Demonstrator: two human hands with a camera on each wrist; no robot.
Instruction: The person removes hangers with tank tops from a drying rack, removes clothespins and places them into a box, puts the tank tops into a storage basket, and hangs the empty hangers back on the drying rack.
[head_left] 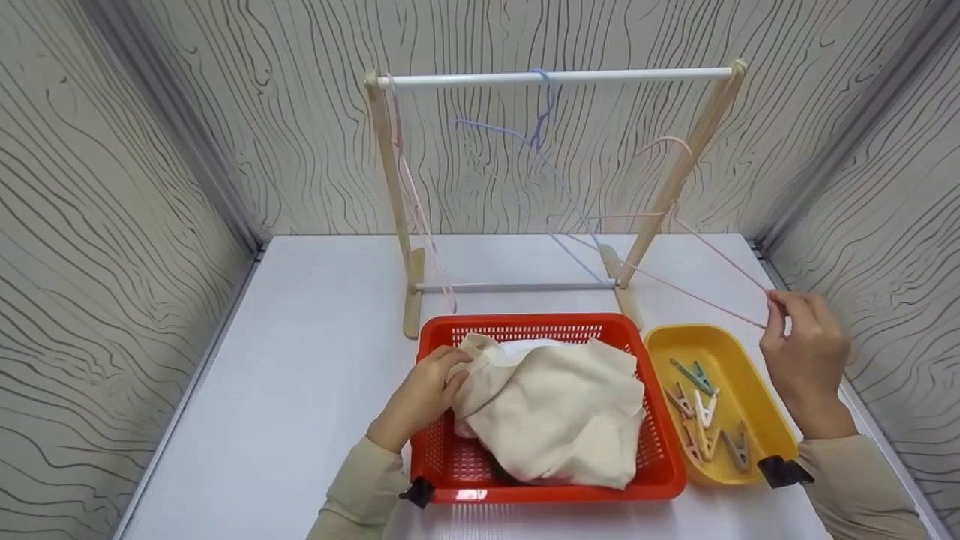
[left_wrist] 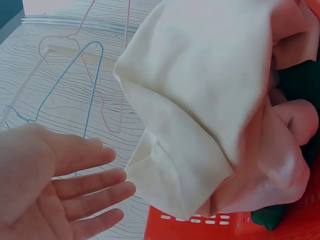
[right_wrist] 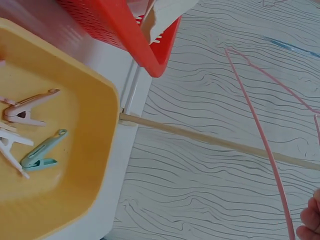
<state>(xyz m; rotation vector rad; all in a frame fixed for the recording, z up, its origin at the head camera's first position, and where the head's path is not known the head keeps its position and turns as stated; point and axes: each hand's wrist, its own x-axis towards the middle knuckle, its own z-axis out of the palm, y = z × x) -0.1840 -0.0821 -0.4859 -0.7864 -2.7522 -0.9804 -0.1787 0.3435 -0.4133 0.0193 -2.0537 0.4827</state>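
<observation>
My right hand (head_left: 806,352) pinches one end of a pink wire hanger (head_left: 720,251), held in the air over the right side of the table. The hanger's hook points up in front of the rack's right post, off the rod. My left hand (head_left: 427,390) is at the left edge of a cream cloth garment (head_left: 562,405). In the left wrist view its fingers (left_wrist: 97,182) are extended, with their tips close to the fabric; whether they touch it I cannot tell. The garment lies bunched on other clothes in a red perforated basket (head_left: 547,495).
Behind the basket stands a wooden rack with a white rod (head_left: 637,76). A purple hanger (head_left: 538,124) and another pink hanger (head_left: 411,180) hang from it. A yellow tray (head_left: 757,382) holding several clothespins (head_left: 705,409) sits right of the basket.
</observation>
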